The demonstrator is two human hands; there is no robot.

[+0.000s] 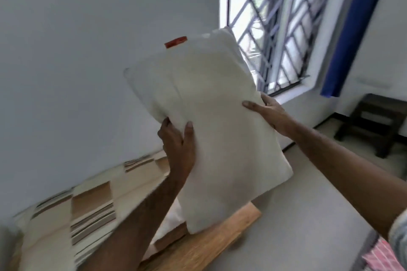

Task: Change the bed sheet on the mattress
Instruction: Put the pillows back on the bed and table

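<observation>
I hold a white pillow (215, 121) with a small red tag up in the air in front of me. My left hand (177, 145) grips its left edge, thumb on the front face. My right hand (267, 112) grips the right edge, thumb across the front and fingers behind. Below on the left lies the mattress with a beige, brown and striped patchwork sheet (92, 202), running along the white wall. The wooden bed frame (204, 240) shows beneath the pillow's lower corner.
A barred window (271, 22) with a blue curtain (352, 28) fills the upper right. A dark wooden stool (374, 123) stands on the pale floor at the right. A pink striped cloth (381, 257) lies at the bottom right corner.
</observation>
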